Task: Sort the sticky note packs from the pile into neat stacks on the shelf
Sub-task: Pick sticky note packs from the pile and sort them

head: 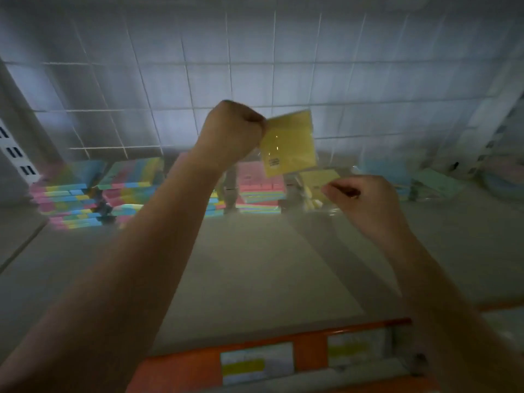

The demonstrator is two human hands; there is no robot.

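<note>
Shelf edge point(283, 334), near: orange strip with price labels point(256, 361), print too blurred to read.
Right hand point(365, 204): curled, pinching clear wrapper of low yellow pack point(319, 181).
Left hand point(231, 131): fisted, pinching raised yellow pack point(289, 143) by left edge; face tilted, small dark label unreadable.
Far: multicoloured stacks point(71, 194) left, pink stack point(259, 181) directly behind raised pack.

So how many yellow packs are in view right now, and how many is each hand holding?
Yellow packs held up by the left hand: 1
Yellow packs on the shelf, pinched by the right hand: 1
Total yellow packs: 2
</note>
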